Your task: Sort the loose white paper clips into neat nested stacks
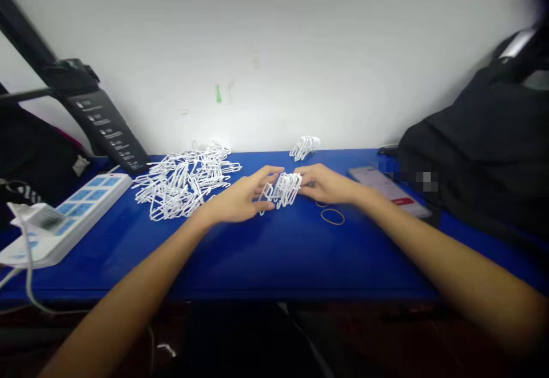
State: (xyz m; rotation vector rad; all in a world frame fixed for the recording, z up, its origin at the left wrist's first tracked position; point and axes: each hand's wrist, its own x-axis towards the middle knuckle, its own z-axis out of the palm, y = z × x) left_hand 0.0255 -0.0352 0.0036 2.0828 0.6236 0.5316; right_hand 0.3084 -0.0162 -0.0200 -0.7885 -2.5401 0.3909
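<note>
Between my two hands, over the middle of the blue table, is a row of small white wire-like pieces (287, 189) that look like miniature hangers. My left hand (242, 196) is at the row's left end, its thumb and fingers closed around one piece standing slightly apart from the others. On the other side, my right hand (323, 183) grips the row's right end with thumb and fingertips. A loose tangled pile of the same miniature hangers (184, 180) lies left of my left hand. Farther back, a neat bunch of miniature hangers (305, 147) stands near the wall.
Rubber bands (333, 217) lie below my right hand. A phone (388, 190) rests farther right, beside a black bag (472, 149). On the left are a white power strip (92, 209) with cables and a black stand (109, 129). The white wall borders the blue table (274, 258).
</note>
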